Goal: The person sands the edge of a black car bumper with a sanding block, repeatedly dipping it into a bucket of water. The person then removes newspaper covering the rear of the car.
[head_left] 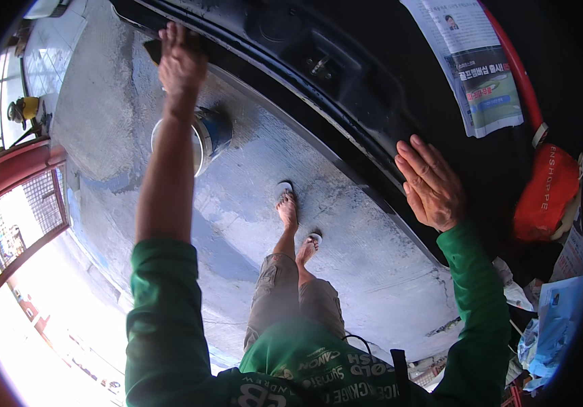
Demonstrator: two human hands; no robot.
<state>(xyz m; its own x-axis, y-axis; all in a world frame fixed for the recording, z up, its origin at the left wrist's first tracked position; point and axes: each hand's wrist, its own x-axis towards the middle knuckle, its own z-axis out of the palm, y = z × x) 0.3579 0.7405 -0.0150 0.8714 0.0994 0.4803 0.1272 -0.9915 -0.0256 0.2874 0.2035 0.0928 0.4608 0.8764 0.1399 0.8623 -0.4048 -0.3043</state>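
Fingers outstretched and held close together, the left hand (182, 61) is lying over the black edge of a dark panel (366, 102) at the upper left of the frame; a small brown-edged dark piece (152, 51) is showing just beside it, and whether the fingers are gripping that piece I cannot tell. Below this hand, partly behind the bare forearm, a round bucket (215, 132) is standing on the grey floor (251, 163), its pale rim showing but its contents staying out of view. The panel itself is running diagonally from the upper left toward the lower right of the frame, passing under the left hand and alongside the right one, with a small metal fitting (321, 66) sitting in it at the upper centre. Right of centre, the right hand (430, 183) is spreading open, palm down, seemingly resting on the panel's dark surface and closing on nothing. At the upper right a folded newspaper (471, 74) is lying on black, and below it a red bag (542, 197) is sitting, its inside hidden.
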